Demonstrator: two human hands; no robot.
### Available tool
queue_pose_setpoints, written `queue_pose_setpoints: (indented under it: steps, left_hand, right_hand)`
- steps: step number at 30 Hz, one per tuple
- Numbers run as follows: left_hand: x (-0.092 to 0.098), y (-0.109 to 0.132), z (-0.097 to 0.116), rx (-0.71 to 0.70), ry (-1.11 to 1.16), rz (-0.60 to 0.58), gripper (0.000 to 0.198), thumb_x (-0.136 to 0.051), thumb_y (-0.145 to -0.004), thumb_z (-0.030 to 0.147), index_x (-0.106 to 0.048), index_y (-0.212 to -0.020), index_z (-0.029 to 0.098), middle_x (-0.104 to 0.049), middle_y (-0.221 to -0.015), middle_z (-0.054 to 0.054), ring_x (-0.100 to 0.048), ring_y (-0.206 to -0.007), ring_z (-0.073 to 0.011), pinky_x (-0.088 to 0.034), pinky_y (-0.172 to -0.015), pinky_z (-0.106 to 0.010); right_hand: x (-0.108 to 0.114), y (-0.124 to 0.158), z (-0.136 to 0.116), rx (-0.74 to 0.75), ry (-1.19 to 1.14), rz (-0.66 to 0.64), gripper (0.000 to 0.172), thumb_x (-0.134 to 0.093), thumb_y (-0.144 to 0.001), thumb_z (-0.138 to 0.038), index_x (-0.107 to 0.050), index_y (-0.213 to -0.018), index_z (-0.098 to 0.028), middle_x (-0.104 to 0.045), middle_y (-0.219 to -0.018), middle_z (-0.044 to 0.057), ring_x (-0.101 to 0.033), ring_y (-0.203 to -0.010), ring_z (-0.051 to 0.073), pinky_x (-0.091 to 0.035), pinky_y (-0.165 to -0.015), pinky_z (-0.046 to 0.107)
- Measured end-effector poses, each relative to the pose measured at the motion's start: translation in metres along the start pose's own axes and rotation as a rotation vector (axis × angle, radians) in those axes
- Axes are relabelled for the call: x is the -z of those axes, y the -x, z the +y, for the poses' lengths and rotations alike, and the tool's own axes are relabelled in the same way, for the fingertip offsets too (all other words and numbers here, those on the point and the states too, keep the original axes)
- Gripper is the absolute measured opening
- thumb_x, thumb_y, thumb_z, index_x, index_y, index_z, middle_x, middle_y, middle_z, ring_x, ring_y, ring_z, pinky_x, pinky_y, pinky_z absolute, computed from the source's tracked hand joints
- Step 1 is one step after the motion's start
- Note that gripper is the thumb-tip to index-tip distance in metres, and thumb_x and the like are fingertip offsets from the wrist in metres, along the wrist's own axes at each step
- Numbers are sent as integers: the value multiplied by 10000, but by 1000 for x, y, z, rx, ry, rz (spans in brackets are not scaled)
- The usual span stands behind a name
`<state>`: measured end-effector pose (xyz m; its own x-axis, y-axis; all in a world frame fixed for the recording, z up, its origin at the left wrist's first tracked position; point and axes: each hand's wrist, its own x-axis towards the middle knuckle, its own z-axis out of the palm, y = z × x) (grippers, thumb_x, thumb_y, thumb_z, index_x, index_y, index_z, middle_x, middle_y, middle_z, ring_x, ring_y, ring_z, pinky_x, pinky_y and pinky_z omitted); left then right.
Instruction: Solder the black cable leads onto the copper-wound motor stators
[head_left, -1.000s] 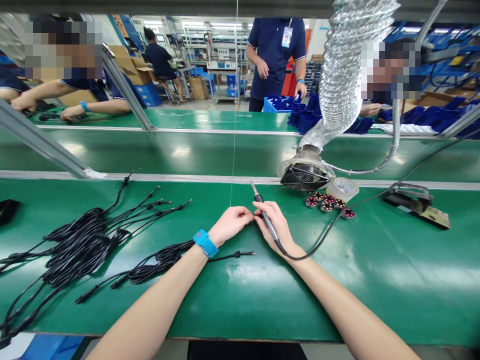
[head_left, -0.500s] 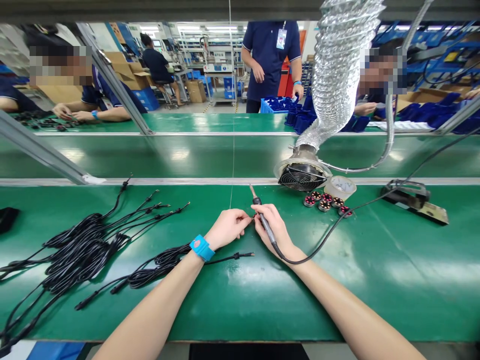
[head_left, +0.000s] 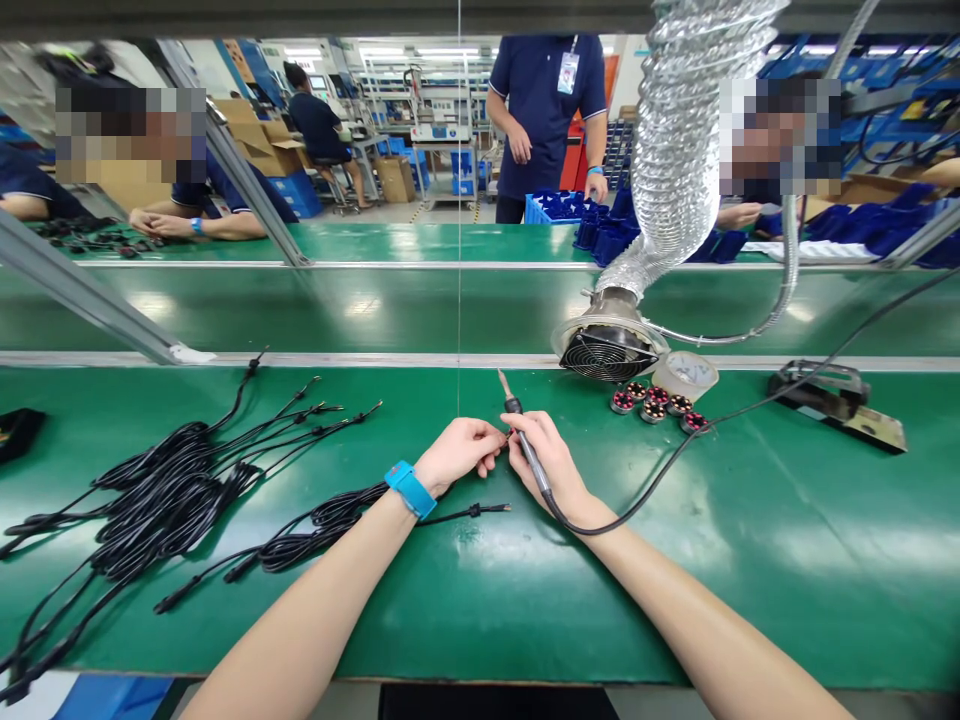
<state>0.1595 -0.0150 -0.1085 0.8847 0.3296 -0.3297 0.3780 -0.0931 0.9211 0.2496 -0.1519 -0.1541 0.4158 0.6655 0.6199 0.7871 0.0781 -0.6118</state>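
My right hand [head_left: 556, 468] is closed around a soldering iron [head_left: 533, 460], whose tip points up and away from me. Its thumb and fingertips also meet a small reddish part [head_left: 512, 432], mostly hidden by the fingers. My left hand [head_left: 459, 455], with a blue band [head_left: 410, 490] at the wrist, pinches at that same spot; what lies between its fingertips is too small to make out. Just below the left wrist lies a coiled black cable [head_left: 330, 525], its stripped end reaching out to the right. Several small round copper-wound motor stators [head_left: 654, 404] stand right of my hands.
A pile of black cables [head_left: 161, 490] covers the left of the green bench [head_left: 480, 620]. A fume extractor [head_left: 611, 350] hangs behind the stators, near a translucent cup [head_left: 685, 376]. At right sits a soldering iron stand [head_left: 836, 400]; the iron's cord [head_left: 660, 462] crosses above the bench. Co-workers are opposite.
My hands stay close together at the same place, with only slight finger movement. The view has shifted a little. A co-worker's hands at the left have drawn together.
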Motion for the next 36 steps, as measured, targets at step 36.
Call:
queue_pose_setpoints:
  steps: [36]
  left_hand:
    - [-4,1,-1,35,-62,93,177,-583,-819,255,-593,-698,126,-558,-478,23,-470,-368,-61,-353,-394,-150]
  right_hand:
    - [29,9,-19,-87,-113,331,238,-475,-933,-262,-623,-768,-177,-469,-452,-49,-453,-380,92,-397,-461,236]
